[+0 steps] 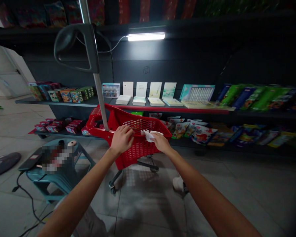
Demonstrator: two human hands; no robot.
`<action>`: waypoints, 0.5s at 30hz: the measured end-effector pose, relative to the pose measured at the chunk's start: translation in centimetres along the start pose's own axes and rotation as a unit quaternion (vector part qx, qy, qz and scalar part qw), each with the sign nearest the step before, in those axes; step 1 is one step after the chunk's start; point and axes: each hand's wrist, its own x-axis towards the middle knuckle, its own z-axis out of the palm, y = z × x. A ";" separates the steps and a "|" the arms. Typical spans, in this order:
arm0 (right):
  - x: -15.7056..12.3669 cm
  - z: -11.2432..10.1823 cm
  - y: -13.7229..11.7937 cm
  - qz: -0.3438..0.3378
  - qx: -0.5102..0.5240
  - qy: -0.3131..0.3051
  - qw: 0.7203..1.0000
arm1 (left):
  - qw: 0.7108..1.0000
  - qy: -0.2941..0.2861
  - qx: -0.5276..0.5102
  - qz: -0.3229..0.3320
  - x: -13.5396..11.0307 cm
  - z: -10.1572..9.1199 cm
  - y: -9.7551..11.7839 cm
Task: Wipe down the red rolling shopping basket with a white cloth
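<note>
A red plastic shopping cart (130, 154) with a perforated basket stands in front of me. My left hand (122, 139) is closed, with its fingers curled over the near rim of the basket. At the same rim, farther right, my right hand (160, 141) grips a crumpled white tissue (148, 135) and presses it against the red plastic. The fingertips of the right hand are partly hidden by the tissue. A grey metal pole (100, 98) with a dark looped handle (88, 49) rises from the cart's left end.
Behind the cart, a dark shelf (202, 110) bears books (155, 90), boxes (76, 96) and green and blue packets (256, 98). Snack bags (203, 133) lie lower down. At left, a blue-green stool (76, 148) carries a black device (32, 159) with a trailing cable (32, 200).
</note>
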 end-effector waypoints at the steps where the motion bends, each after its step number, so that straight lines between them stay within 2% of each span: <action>1: 0.0 0.1 0.1 0.000 0.002 0.001 1.000 | 0.999 -0.030 0.021 -0.021 1.2 0.5 0.1; 4: 0.0 0.4 0.2 0.010 0.005 0.004 1.000 | 0.980 -0.144 0.076 -0.110 3.7 2.1 -0.3; 7: 0.1 0.6 0.2 0.023 0.003 0.004 1.000 | 0.952 -0.252 0.102 -0.144 4.3 3.3 -0.8; 15: 0.2 0.2 -0.1 0.020 -0.008 0.001 1.000 | 0.935 -0.293 0.124 -0.153 5.3 4.0 -0.9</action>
